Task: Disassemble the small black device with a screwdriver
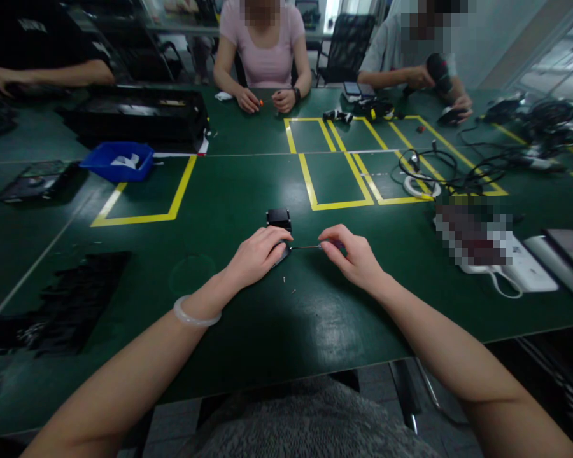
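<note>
My left hand (256,256) is closed on a small dark part (281,254) that lies at the table surface, its fingers bent over it. In my right hand (353,253) is a thin screwdriver (306,247), pinched near its handle, which the fingers mostly hide. The metal shaft points left and its tip meets the dark part. Just beyond my left fingers sits a small black box-shaped piece (279,218). Two tiny screws (284,280) lie on the green table nearer to me.
Black parts (81,299) lie at the left, behind them a blue tray (119,162) and a long black housing (138,117). Cables (451,168), a white power strip (530,264) and phone-like devices occupy the right. Three people sit across the green table (239,184).
</note>
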### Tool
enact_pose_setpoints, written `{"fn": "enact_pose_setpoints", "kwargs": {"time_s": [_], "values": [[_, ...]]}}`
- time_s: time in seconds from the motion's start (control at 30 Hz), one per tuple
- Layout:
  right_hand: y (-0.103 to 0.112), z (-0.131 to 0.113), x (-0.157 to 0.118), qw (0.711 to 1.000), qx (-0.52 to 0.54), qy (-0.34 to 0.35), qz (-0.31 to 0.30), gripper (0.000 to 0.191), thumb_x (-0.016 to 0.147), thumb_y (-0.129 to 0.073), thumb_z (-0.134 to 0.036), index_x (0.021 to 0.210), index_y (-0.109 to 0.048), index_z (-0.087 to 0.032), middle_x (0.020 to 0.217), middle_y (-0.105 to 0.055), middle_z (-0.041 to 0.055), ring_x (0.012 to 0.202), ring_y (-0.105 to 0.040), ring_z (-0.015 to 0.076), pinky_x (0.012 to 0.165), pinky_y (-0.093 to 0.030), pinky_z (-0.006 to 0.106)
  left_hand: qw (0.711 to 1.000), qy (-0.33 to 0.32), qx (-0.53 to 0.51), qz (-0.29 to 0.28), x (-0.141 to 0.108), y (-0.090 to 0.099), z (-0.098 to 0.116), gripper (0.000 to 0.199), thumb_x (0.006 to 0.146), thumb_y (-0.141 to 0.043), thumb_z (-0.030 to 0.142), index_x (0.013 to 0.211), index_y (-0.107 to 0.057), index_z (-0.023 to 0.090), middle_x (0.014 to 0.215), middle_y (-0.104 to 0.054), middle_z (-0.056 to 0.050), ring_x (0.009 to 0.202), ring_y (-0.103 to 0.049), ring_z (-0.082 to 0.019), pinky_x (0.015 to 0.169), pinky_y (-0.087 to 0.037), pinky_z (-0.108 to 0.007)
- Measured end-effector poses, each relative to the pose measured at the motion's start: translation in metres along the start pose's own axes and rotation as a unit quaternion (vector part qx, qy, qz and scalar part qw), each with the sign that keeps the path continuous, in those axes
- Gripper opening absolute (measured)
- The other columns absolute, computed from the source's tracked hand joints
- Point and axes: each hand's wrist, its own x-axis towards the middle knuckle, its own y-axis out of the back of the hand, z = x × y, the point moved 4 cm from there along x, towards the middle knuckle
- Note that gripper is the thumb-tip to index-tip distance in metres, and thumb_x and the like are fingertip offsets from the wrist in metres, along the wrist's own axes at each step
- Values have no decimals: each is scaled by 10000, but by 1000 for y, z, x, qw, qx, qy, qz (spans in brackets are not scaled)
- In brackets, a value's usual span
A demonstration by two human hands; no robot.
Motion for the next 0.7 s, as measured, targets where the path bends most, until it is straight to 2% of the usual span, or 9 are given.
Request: {"fn": "enact_pose_setpoints", "kwargs": {"time_s": [0.1,0.33,0.57,0.7], "values": [[0,-1,1,1000,2,3,-4,129,989,-502,-317,958,-586,-225,788,-666,5,650,-626,127,624,-466,235,1000,0,2,-2,0,0,0,268,1027,-380,297,1154,-597,204,1239,-653,-76,1152,-591,-240,1020,-463,-418],[1,-4,1,1000,-1,10,4,126,979,-491,-269,1057,-575,-216,852,-680,25,701,-642,139,662,-486,245,1000,0,3,-4,0,0,0,266,1031,-380,291,1161,-593,199,1245,-649,-75,1154,-587,-240,1024,-458,-415],[1,-1,1,1000,-2,10,-14,180,996,-485,-332,923,-596,-210,746,-649,-2,621,-600,115,610,-445,223,1000,-2,5,-4,0,0,1,263,1027,-385,281,1156,-595,187,1241,-651,-79,1148,-588,-241,1017,-458,-410],[1,-1,1,1000,7,7,2,137,992,-484,-302,997,-589,-214,817,-674,14,665,-628,126,632,-469,231,1000,2,6,-3,0,0,0,263,1025,-386,287,1154,-598,198,1240,-652,-73,1148,-589,-239,1015,-462,-409]]}}
